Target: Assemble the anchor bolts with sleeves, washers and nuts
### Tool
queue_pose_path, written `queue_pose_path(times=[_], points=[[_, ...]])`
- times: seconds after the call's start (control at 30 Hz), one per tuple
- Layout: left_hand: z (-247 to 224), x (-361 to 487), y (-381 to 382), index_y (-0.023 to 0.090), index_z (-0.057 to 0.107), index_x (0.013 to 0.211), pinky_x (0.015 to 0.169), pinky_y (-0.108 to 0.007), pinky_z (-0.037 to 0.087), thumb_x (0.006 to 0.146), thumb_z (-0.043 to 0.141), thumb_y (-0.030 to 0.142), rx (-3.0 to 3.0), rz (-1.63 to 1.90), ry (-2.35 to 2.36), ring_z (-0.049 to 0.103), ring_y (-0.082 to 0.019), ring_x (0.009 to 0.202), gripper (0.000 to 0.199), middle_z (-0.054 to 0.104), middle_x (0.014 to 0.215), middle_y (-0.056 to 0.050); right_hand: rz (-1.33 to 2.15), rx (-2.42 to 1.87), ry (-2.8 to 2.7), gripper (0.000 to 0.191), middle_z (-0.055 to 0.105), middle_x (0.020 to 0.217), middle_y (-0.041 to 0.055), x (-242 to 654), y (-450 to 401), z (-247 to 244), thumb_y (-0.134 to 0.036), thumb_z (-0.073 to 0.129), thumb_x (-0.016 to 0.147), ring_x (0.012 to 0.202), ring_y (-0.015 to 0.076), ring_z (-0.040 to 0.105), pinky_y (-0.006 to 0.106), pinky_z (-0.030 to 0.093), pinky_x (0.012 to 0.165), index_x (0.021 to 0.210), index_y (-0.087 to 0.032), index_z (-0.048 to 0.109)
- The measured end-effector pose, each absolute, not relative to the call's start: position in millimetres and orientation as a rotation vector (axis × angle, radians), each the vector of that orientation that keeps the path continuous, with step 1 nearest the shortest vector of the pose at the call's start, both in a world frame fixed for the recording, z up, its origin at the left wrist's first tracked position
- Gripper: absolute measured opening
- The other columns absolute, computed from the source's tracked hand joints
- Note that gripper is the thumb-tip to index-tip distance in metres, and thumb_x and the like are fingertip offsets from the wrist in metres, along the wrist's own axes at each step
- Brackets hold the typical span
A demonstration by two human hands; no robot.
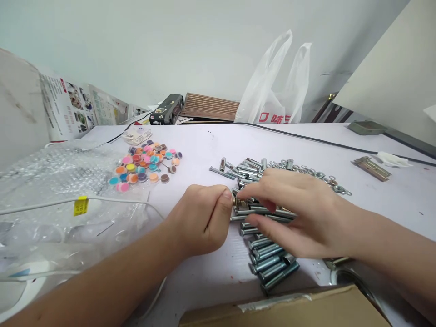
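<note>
Between the two hands, right at the thumb tip of the left hand (204, 222), the end of a small gold-coloured metal part (235, 203) pokes out. The left hand is closed in a fist and squeezed tight on that part, so most of it is hidden. The right hand (299, 213) is open, with its thumb and pointing finger apart; the pointing finger reaches to the poking-out end, but I cannot tell if it touches. Under and around the right hand lie lots of shiny silver bolts (279, 277), some side by side and some in a messy heap. Just past the right hand is a line of little metal rings (318, 174). Farther out to its right is a small stack of brownish-gold metal pieces (373, 169), with a crumpled white tissue (393, 160) beside it. Past the left hand, off to its left, sit many bright round discs (143, 165), partly on clear plastic wrap (71, 170). A white cord with a yellow tag (81, 205) runs over the wrap. Closer to the person than both hands is the edge of a brown cardboard box (286, 313). Far past the hands, a white plastic bag (272, 93) stands behind the white table (197, 145), by a brown slatted mat (209, 106).
</note>
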State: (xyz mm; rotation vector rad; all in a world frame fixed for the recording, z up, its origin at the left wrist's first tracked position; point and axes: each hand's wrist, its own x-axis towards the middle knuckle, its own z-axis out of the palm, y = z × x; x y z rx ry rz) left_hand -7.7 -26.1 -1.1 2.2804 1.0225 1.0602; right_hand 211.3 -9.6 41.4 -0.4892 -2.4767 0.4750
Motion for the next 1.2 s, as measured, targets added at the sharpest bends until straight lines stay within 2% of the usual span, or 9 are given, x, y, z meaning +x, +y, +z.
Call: queue_pose_path(times=[0.2,0.4,0.47,0.57,0.67,0.73,0.97,1.1,1.2], points=[[0.7,-8.1,-26.6,0.017,0.036,0.065,0.052,-0.028,0.025,0.097,0.037,0.016,2.278,1.054,1.075,0.03,-0.008,0.049,0.032,0.036,0.054,0.004,0.628,-0.505,-2.622,0.027,0.043,0.072,0.0002,215.1,-5.6,41.2,-0.028,0.049,0.106,0.059,0.0242,0.045,0.033,0.029,0.057,0.085,-0.015,0.06],[2.0,-6.7,-27.7,0.017,0.038,0.066,0.053,-0.029,0.027,0.099,0.037,0.018,2.206,1.067,1.035,0.033,-0.009,0.05,0.034,0.038,0.055,0.003,0.611,-0.48,-2.446,0.023,0.046,0.081,-0.0022,215.5,-10.4,41.4,-0.019,0.056,0.099,0.06,0.0215,0.046,0.03,0.033,0.059,0.121,-0.012,0.057],[2.3,-6.5,-26.9,0.017,0.037,0.064,0.053,-0.03,0.026,0.1,0.035,0.017,2.178,1.092,1.077,0.032,-0.009,0.051,0.035,0.038,0.054,0.003,0.614,-0.479,-2.527,0.011,0.044,0.073,-0.0022,216.5,-9.7,39.9,-0.022,0.053,0.101,0.057,0.022,0.043,0.031,0.029,0.056,0.098,-0.015,0.06],[2.9,-7.5,-26.0,0.018,0.033,0.062,0.054,-0.031,0.024,0.1,0.034,0.017,2.138,1.129,1.133,0.029,-0.009,0.051,0.039,0.033,0.053,0.003,0.655,-0.529,-2.544,0.03,0.038,0.062,-0.0049,218.3,-9.1,38.1,-0.024,0.054,0.104,0.049,0.019,0.037,0.031,0.024,0.051,0.075,-0.018,0.052],[3.5,-8.7,-26.5,0.017,0.036,0.063,0.054,-0.031,0.026,0.101,0.034,0.019,2.127,1.101,1.117,0.032,-0.009,0.051,0.039,0.036,0.054,0.003,0.629,-0.546,-2.395,0.011,0.04,0.068,-0.0075,217.6,-12.2,38.0,-0.019,0.056,0.102,0.049,0.0176,0.037,0.028,0.027,0.05,0.109,-0.014,0.062],[3.6,-8.6,-27.1,0.017,0.04,0.064,0.055,-0.031,0.028,0.101,0.033,0.019,2.115,1.099,1.123,0.035,-0.009,0.053,0.038,0.039,0.055,0.002,0.611,-0.506,-2.391,0.035,0.041,0.074,-0.0072,216.4,-15.0,38.8,-0.015,0.053,0.1,0.052,0.0189,0.04,0.028,0.029,0.052,0.135,-0.012,0.052],[2.1,-5.9,-27.5,0.017,0.037,0.063,0.055,-0.031,0.027,0.101,0.034,0.018,2.128,1.128,1.088,0.033,-0.009,0.051,0.039,0.037,0.054,0.003,0.653,-0.613,-2.492,0.021,0.034,0.061,-0.0089,223.5,-15.7,42.7,-0.024,0.051,0.105,0.045,0.0168,0.034,0.03,0.02,0.048,0.088,-0.018,0.061],[1.5,-6.7,-27.0,0.016,0.04,0.064,0.054,-0.03,0.027,0.102,0.034,0.02,2.143,1.111,1.091,0.033,-0.009,0.051,0.039,0.037,0.054,0.003,0.599,-0.683,-2.421,0.032,0.036,0.065,-0.011,221.0,-17.3,41.3,-0.025,0.051,0.103,0.043,0.0167,0.035,0.028,0.023,0.046,0.133,-0.014,0.054],[1.0,-5.6,-27.7,0.015,0.044,0.068,0.056,-0.028,0.031,0.103,0.034,0.02,2.142,1.076,1.037,0.038,-0.008,0.053,0.037,0.044,0.057,0.003,0.606,-0.697,-2.47,0.043,0.039,0.067,-0.0091,213.9,-19.1,38.1,-0.025,0.05,0.103,0.048,0.0196,0.041,0.029,0.025,0.048,0.144,-0.011,0.046]])
